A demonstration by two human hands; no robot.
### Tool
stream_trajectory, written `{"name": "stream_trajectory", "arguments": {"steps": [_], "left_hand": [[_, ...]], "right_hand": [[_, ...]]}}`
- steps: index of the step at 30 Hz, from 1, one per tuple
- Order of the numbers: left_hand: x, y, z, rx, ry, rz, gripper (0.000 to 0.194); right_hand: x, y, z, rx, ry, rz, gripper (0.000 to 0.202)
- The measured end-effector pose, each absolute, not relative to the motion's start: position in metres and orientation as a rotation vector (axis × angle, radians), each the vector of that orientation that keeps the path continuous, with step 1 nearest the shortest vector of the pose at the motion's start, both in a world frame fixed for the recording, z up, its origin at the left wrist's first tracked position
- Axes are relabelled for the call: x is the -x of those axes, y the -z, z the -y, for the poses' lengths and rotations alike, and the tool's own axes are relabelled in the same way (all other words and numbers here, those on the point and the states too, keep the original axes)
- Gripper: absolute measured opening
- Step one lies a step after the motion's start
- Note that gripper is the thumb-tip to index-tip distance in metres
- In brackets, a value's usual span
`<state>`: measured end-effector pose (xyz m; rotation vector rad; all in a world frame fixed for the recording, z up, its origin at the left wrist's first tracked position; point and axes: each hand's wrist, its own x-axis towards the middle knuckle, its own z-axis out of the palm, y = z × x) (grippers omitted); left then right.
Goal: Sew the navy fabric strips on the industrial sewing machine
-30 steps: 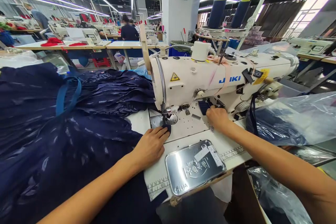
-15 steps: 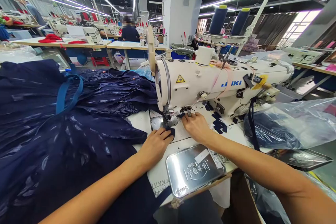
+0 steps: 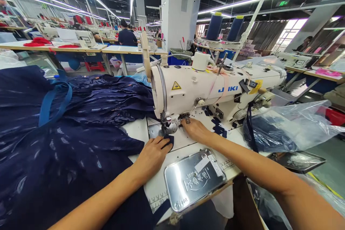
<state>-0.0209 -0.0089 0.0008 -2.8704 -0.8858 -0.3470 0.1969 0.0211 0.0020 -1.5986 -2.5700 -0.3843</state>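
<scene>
A white sewing machine [image 3: 185, 86] stands on the white table. My left hand [image 3: 152, 154] presses a small dark navy fabric piece [image 3: 169, 143] flat beside the needle area, its fingertips on the cloth just in front of the presser foot [image 3: 164, 127]. My right hand [image 3: 195, 131] reaches under the machine arm, right of the needle; its fingertips are partly hidden behind the tension spring, and what they hold cannot be made out. A large pile of navy garments [image 3: 81, 143] spreads over the left side, up to the machine.
A metal tin lid [image 3: 194, 179] lies at the table's front edge. Small navy pieces [image 3: 219, 126] are scattered under the machine arm. Right of the machine are a clear plastic bag [image 3: 291, 125] and a metal tray [image 3: 302, 161]. A person [image 3: 127, 36] sits further back.
The view has shifted, so the machine and table appear further left. My left hand stays on the fabric piece; my right hand remains under the machine arm, its fingers now more hidden.
</scene>
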Motion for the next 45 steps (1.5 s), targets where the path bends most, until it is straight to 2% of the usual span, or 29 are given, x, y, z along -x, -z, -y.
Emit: {"name": "stream_trajectory", "arguments": {"steps": [3, 8, 12, 19, 22, 24, 28, 31, 40, 45], "left_hand": [[0.021, 0.000, 0.009, 2.863, 0.375, 0.881, 0.035], [0.021, -0.003, 0.010, 2.852, 0.361, 0.889, 0.035], [0.020, -0.005, 0.011, 2.878, 0.328, 0.896, 0.034], [0.020, -0.004, 0.014, 2.883, 0.252, 0.910, 0.034], [0.020, -0.003, 0.015, 2.871, 0.221, 0.907, 0.037], [0.020, -0.002, 0.015, 2.860, 0.199, 0.901, 0.040], [0.020, 0.001, 0.016, 2.838, 0.162, 0.887, 0.041], [0.019, 0.005, 0.016, 2.809, 0.191, 0.856, 0.039], [0.019, 0.007, 0.014, 2.758, 0.239, 0.791, 0.033], [0.018, 0.005, 0.012, 2.781, 0.221, 0.807, 0.029]], "right_hand": [[-0.201, -0.006, -0.030, 1.593, 0.425, 2.453, 0.024], [-0.199, 0.001, -0.022, 0.937, 0.552, 2.586, 0.029], [-0.199, 0.009, -0.012, 0.794, 0.425, 2.652, 0.027], [-0.195, 0.013, -0.010, 1.155, 0.003, 2.363, 0.011], [-0.189, 0.016, -0.012, 1.173, -0.157, 2.291, 0.004], [-0.185, 0.017, -0.014, 1.114, -0.173, 2.301, 0.007], [-0.175, 0.018, -0.016, 1.104, 0.000, 2.369, 0.017], [-0.166, 0.015, -0.017, 1.184, 0.027, 2.399, 0.016], [-0.156, 0.002, -0.026, 1.445, -0.536, 2.233, 0.012], [-0.157, 0.001, -0.026, 1.470, -0.626, 2.139, 0.011]]}}
